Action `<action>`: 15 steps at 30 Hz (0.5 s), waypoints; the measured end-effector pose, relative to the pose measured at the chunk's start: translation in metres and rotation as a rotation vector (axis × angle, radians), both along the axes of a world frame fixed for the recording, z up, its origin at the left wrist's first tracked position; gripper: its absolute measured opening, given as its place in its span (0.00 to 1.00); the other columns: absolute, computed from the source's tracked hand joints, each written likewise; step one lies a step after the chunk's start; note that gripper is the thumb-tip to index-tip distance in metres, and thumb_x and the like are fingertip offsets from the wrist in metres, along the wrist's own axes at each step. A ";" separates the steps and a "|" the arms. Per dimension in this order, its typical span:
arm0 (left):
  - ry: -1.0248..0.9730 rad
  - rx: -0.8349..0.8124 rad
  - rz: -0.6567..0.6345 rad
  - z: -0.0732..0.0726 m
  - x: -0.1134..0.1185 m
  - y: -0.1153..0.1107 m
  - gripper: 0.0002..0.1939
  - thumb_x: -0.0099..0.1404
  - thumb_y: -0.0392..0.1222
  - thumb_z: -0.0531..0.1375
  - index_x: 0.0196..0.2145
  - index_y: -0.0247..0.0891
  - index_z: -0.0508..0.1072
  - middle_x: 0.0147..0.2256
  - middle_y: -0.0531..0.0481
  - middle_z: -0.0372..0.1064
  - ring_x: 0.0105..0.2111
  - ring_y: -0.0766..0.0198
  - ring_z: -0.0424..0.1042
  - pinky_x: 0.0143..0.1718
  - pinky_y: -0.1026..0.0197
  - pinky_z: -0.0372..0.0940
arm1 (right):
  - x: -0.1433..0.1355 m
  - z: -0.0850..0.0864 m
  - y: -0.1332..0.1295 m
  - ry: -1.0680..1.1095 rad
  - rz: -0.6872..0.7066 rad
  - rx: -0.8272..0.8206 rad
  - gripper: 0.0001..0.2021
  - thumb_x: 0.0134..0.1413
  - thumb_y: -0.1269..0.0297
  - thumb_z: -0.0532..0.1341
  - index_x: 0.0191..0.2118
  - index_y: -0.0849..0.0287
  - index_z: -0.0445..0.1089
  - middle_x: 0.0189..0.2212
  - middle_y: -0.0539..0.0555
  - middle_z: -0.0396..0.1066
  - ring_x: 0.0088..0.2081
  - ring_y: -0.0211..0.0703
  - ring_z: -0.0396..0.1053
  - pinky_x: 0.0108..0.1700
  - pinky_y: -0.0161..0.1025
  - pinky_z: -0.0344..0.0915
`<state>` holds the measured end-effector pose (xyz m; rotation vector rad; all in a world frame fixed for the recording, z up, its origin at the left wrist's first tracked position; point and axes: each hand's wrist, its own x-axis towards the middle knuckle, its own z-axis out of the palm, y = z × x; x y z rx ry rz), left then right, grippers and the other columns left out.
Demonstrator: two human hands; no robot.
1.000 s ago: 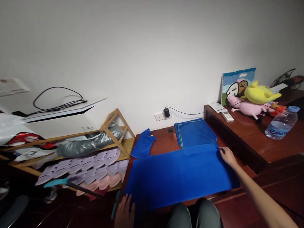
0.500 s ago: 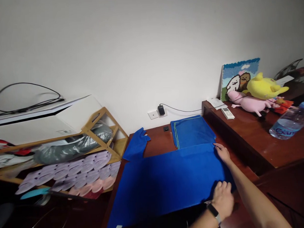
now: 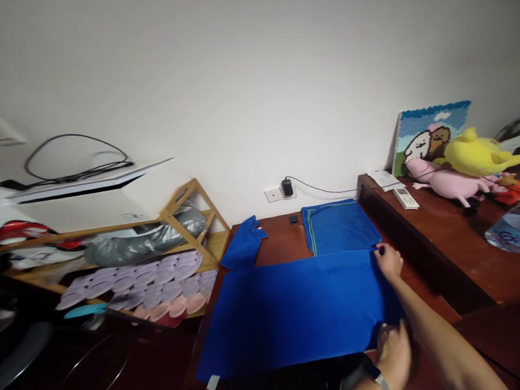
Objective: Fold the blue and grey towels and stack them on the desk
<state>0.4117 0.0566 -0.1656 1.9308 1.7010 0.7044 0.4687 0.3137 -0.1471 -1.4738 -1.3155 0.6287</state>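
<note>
A large blue cloth (image 3: 290, 313) lies spread over the brown desk, with a white tag (image 3: 213, 383) at its near left corner. My right hand (image 3: 389, 261) pinches its far right corner, thumb and fingers closed. At the near right corner is my left hand (image 3: 394, 349), a band on its wrist, its fingers curled onto the cloth's edge and somewhat blurred. Behind the spread cloth sits a folded blue cloth (image 3: 342, 226) with green stitching. A crumpled blue cloth (image 3: 243, 244) rests at the far left of the desk.
Right of the desk, a higher brown surface (image 3: 466, 250) bears a remote (image 3: 405, 198), plush toys (image 3: 480, 153), a picture and a water bottle (image 3: 512, 229). A wooden rack (image 3: 210, 242) with lilac and pink slippers stands left. A black charger (image 3: 287, 187) is plugged into the wall.
The view has swung a little left. My right hand's fingers have closed more tightly on the far corner. My left hand has shifted slightly and curled at the near edge.
</note>
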 end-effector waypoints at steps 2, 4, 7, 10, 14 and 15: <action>0.029 -0.027 0.110 0.016 -0.002 -0.013 0.25 0.71 0.44 0.57 0.63 0.39 0.69 0.50 0.27 0.74 0.55 0.48 0.74 0.59 0.44 0.64 | 0.003 0.023 -0.007 -0.004 0.044 0.049 0.21 0.57 0.56 0.57 0.54 0.57 0.74 0.49 0.62 0.76 0.51 0.54 0.72 0.55 0.49 0.65; -0.039 -0.047 0.198 0.036 -0.008 -0.024 0.27 0.70 0.41 0.58 0.65 0.40 0.66 0.52 0.30 0.74 0.55 0.49 0.73 0.58 0.46 0.65 | 0.005 0.048 -0.012 -0.005 0.135 0.050 0.23 0.57 0.55 0.57 0.54 0.59 0.72 0.44 0.61 0.78 0.44 0.51 0.75 0.48 0.43 0.67; -0.121 -0.044 0.247 0.069 -0.032 -0.048 0.29 0.68 0.42 0.60 0.66 0.41 0.66 0.51 0.36 0.76 0.55 0.49 0.72 0.61 0.45 0.62 | -0.001 0.085 -0.023 -0.029 0.305 0.020 0.18 0.57 0.55 0.57 0.46 0.61 0.76 0.30 0.56 0.77 0.30 0.45 0.74 0.38 0.38 0.67; -0.139 -0.016 0.230 0.093 -0.072 -0.083 0.29 0.69 0.47 0.61 0.66 0.41 0.66 0.47 0.40 0.78 0.54 0.49 0.72 0.61 0.46 0.60 | -0.023 0.120 -0.044 -0.064 0.444 0.070 0.18 0.60 0.54 0.55 0.42 0.60 0.78 0.23 0.52 0.75 0.25 0.42 0.72 0.34 0.35 0.65; -0.184 0.043 0.302 0.105 -0.133 -0.140 0.32 0.70 0.57 0.60 0.67 0.42 0.65 0.48 0.39 0.77 0.53 0.50 0.72 0.61 0.47 0.60 | -0.082 0.166 -0.087 -0.144 0.594 0.232 0.18 0.62 0.58 0.52 0.36 0.59 0.79 0.26 0.52 0.77 0.28 0.41 0.74 0.32 0.33 0.63; -0.201 0.058 0.326 0.106 -0.149 -0.154 0.33 0.70 0.59 0.60 0.67 0.43 0.64 0.49 0.39 0.77 0.53 0.50 0.73 0.61 0.47 0.61 | -0.102 0.178 -0.100 -0.170 0.627 0.285 0.17 0.62 0.60 0.53 0.34 0.59 0.79 0.28 0.53 0.78 0.31 0.42 0.75 0.34 0.33 0.63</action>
